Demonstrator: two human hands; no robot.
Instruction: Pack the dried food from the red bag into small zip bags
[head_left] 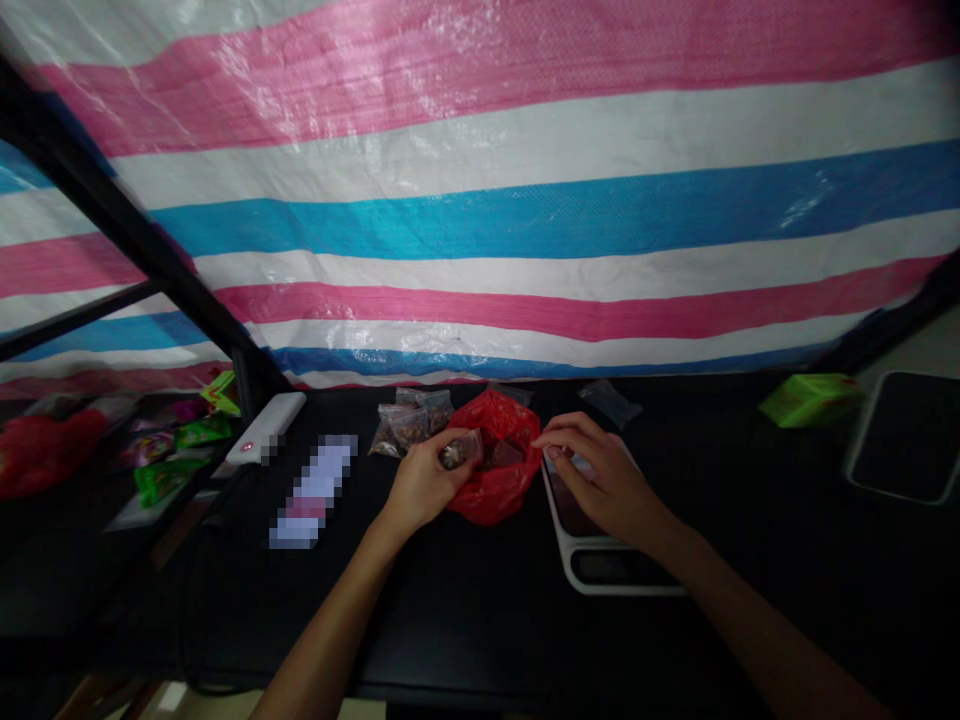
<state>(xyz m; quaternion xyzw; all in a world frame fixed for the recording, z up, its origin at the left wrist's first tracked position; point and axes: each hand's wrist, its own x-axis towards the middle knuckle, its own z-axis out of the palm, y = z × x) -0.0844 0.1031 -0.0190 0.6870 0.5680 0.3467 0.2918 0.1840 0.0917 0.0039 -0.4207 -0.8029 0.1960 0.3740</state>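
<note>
My left hand (429, 478) is closed on a small clear zip bag (462, 450) with brown bits inside, held at the left rim of an open red plastic bag (491, 505). Dark contents show in the red bag's mouth, too dim to name. My right hand (600, 480) is over a white kitchen scale (568, 560), fingers stretched toward the red bag's right rim and apart from each other. Its fingertips seem to touch that rim. Several filled small zip bags (409, 425) lie in a cluster just behind my left hand.
An unfilled clear bag (611, 402) lies behind the scale. Leftward are a phone (315, 490), a white power strip (266, 430), green packets (169, 480) and another red bag (49, 450). At right sit a green box (811, 400) and a dark-screened device (906, 437). Striped sheeting (525, 220) closes the back.
</note>
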